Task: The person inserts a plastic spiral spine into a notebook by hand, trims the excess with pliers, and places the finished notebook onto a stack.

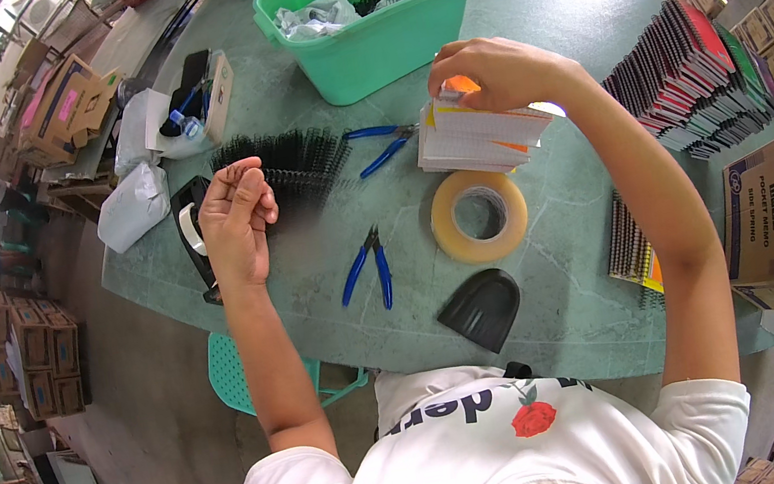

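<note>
A squared-off stack of white ruled paper sheets with bits of orange and yellow (473, 147) stands on the grey-green stone-patterned table (580, 313), right of centre and in front of the tub. The right hand (507, 73) arches over it from above, fingers bent down to its top edge beside an orange patch; whether they pinch a part of it cannot be told. Just below the stack sits a wide yellowish roll of clear tape (447, 222), flat on its side. Just left of the stack lie blue-handled metal pliers (372, 131), their handles spread; a second blue-handled pair (385, 278) lies nearer the person, its tips pointing away. Beside the tape roll, toward the person, is a black rounded plastic piece (484, 311).

The left hand (239, 215) is raised palm up, its fingers curled in and narrow; whether anything small is held cannot be told. Next to it spreads a heap of black spiral binding coils (308, 158), with a black tape dispenser (193, 234) on its other side. Beyond the stack stands a mint-green plastic tub (378, 56) containing crumpled pale plastic and dark coils. Farther right, spiral-bound notebooks with red and green covers (684, 73) are piled in rows, near an open brown cardboard box (772, 211).
</note>
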Available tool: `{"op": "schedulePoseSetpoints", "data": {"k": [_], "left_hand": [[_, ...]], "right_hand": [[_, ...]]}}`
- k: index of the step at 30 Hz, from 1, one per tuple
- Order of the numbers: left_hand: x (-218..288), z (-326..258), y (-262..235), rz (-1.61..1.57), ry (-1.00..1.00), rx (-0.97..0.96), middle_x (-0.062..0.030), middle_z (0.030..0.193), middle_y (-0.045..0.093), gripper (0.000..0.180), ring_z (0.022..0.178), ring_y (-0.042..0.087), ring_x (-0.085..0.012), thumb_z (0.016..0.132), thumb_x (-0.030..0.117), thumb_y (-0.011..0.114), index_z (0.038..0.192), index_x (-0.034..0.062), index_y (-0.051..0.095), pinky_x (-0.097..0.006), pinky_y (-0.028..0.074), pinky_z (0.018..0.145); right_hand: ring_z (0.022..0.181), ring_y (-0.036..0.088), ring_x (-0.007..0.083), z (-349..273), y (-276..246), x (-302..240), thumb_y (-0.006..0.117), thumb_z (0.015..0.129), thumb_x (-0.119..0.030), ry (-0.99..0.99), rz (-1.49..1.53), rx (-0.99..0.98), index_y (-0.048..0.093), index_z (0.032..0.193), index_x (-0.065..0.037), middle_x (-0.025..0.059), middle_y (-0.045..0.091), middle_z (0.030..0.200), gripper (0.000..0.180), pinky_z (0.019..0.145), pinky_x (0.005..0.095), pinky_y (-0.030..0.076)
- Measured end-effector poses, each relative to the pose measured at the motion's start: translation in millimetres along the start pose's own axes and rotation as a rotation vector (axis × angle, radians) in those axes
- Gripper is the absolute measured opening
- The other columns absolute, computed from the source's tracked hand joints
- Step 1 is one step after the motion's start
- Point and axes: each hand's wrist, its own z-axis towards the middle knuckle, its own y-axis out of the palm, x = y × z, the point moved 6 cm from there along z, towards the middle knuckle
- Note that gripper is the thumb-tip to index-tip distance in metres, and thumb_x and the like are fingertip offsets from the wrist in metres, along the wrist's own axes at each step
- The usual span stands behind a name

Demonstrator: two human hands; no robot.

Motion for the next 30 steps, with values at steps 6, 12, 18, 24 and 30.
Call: {"op": "schedulePoseSetpoints", "data": {"k": [6,12,18,24,30], "left_hand": [[-19.3,7.8,31.2,0.014,0.0,-0.123,-0.0078,0.085,0.062,0.021,0.074,0.058,-0.0138,0.09,0.012,0.06,0.104,-0.0034,0.061,-0.025,0.049,0.068],[-54.2,13.4,96.4,0.01,-0.157,-0.303,-0.0095,0.09,0.064,0.024,0.074,0.06,-0.0165,0.094,0.015,0.054,0.109,-0.0034,0.058,-0.03,0.05,0.07],[-63.1,5.7,154.8,0.914,0.436,-0.475,-0.0148,0.083,0.061,0.038,0.073,0.064,-0.0245,0.09,0.01,0.052,0.128,0.0076,0.052,-0.038,0.051,0.066],[-69.3,2.5,164.5,1.26,0.373,-0.476,-0.016,0.085,0.06,0.048,0.076,0.061,-0.0345,0.086,0.009,0.053,0.133,0.0181,0.048,-0.044,0.05,0.066],[-33.9,-20.7,128.9,1.02,0.228,-0.481,-0.0173,0.076,0.061,0.049,0.068,0.063,-0.0297,0.084,0.011,0.057,0.133,0.012,0.047,-0.038,0.049,0.067]], "right_hand": [[0.101,0.058,0.0287,4.5,-5.1,2.0,0.065,0.075,-0.005,-0.011,0.082,-0.024,0.062,0.102,-0.008,0.0102,0.06,0.11,0.027,0.088,0.0398,0.048],[0.1,0.057,0.0281,-0.6,-11.2,3.9,0.068,0.073,-0.006,-0.061,0.151,0.059,0.062,0.101,-0.009,0.0094,0.06,0.106,0.029,0.087,0.0395,0.048],[0.098,0.058,0.0306,-5.8,-13.8,0.3,0.067,0.074,-0.006,0.118,0.135,0.131,0.058,0.1,-0.008,0.0118,0.059,0.105,0.028,0.084,0.0391,0.049],[0.088,0.063,0.033,-45.6,-8.3,-1.8,0.06,0.078,-0.002,0.212,0.016,0.604,0.059,0.099,-0.004,0.0144,0.063,0.102,0.021,0.075,0.0399,0.052],[0.077,0.064,0.0315,-96.1,-16.1,-79.3,0.057,0.08,0.001,0.102,-0.05,0.762,0.062,0.101,-0.006,0.012,0.065,0.086,0.022,0.069,0.0389,0.052]]}}
